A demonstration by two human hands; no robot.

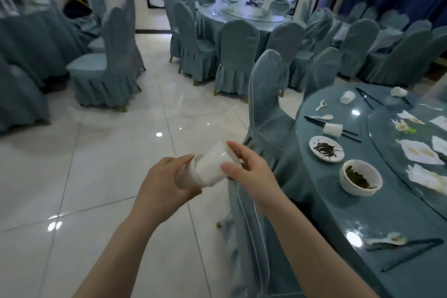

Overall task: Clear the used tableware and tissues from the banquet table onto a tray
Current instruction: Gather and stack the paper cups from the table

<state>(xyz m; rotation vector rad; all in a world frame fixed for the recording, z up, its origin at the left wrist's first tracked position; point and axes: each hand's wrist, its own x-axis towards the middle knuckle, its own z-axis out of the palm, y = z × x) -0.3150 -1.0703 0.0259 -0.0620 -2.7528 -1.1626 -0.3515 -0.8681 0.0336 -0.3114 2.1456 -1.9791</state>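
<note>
Near, over the floor (96,176) left of the table (362,213), the left hand (167,176) wraps a white cup (185,178). The right hand (249,169) pinches a second cup (212,164) that touches the first. On the table lie chopsticks (411,253), then a bowl (348,182), a plate (314,150) and, farther right, tissues (420,151).

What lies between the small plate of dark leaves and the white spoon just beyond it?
In the head view, a white cup lying on its side across black chopsticks sits between the plate and the spoon.
</note>
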